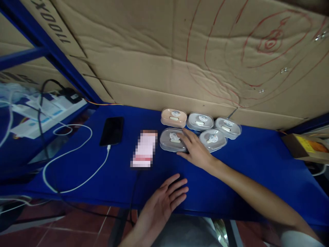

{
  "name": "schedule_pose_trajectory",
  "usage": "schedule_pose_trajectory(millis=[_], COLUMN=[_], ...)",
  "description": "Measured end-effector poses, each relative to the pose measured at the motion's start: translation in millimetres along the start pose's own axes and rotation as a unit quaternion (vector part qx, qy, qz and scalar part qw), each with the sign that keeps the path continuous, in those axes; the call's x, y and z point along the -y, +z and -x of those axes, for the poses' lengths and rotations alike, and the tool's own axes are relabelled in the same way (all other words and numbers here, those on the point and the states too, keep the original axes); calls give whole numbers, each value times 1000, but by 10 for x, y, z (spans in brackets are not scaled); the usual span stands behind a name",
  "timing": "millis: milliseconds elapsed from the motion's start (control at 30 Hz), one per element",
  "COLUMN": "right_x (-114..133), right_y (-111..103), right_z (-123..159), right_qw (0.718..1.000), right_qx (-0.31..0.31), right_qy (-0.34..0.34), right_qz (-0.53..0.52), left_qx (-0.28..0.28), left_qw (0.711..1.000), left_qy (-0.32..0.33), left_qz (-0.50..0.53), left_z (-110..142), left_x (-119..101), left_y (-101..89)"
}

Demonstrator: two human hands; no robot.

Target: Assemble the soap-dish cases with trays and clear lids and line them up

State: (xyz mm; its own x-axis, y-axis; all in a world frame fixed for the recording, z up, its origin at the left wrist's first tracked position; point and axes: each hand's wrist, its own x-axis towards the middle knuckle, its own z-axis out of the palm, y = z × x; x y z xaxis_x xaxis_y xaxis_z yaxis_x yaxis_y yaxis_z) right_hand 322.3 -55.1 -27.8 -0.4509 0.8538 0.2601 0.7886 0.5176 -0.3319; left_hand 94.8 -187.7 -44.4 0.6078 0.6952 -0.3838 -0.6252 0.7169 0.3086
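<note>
My right hand (196,149) is over the right end of a grey oval plastic box (168,143) with a clear lid. Its fingers lie on the lid and back edge, and the thumb is at the front edge. The box rests on the blue table; my fingers cover part of its right end. Beside it, partly behind my wrist, lies a similar grey box (214,140). Behind are a peach box (173,118) and two more grey boxes (200,121) (228,128), each with a round label. My left hand (164,197) hovers near the table's front edge, palm up, fingers apart, holding nothing.
A black phone (112,131) with a white cable and a pixelated lit screen (145,149) lie to the left. Power strips (48,118) sit at far left. Cardboard (144,51) walls the back. An open carton (305,147) stands at right.
</note>
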Motion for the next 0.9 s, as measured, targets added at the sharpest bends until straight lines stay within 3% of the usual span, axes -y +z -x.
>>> schedule_pose_trajectory(millis=[100, 200, 333, 433, 533, 667, 767, 900], right_x=[24, -104, -533, -698, -552, -178, -42, -56], right_y=[-65, -347, -733, -780, -714, -729, -760, -700], right_z=[-83, 10, 384, 726, 1014, 1219, 1219, 1148], right_qw=[998, 994, 992, 990, 991, 992, 990, 987], right_qx=[-1, -6, 33, 49, 62, 103, 138, 155], right_qy=[-10, -31, -3, 15, 15, 8, -13, 25], right_qz=[54, 109, 122, 129, 118, 72, 30, -36], left_qx=[-23, -29, -28, -23, -44, -88, -108, -150], left_qw=[999, 999, 997, 996, 986, 937, 930, 937], left_qy=[-2, -7, -12, -3, 69, 197, 198, 200], left_qz=[-22, -42, -70, -91, -147, -273, -291, -244], left_z=[-17, -35, -76, -133, -162, -108, -50, -21], left_x=[-8, -32, -48, -29, 2, 23, 33, 56], left_y=[-11, 1, 25, 54, 111, 175, 164, 104])
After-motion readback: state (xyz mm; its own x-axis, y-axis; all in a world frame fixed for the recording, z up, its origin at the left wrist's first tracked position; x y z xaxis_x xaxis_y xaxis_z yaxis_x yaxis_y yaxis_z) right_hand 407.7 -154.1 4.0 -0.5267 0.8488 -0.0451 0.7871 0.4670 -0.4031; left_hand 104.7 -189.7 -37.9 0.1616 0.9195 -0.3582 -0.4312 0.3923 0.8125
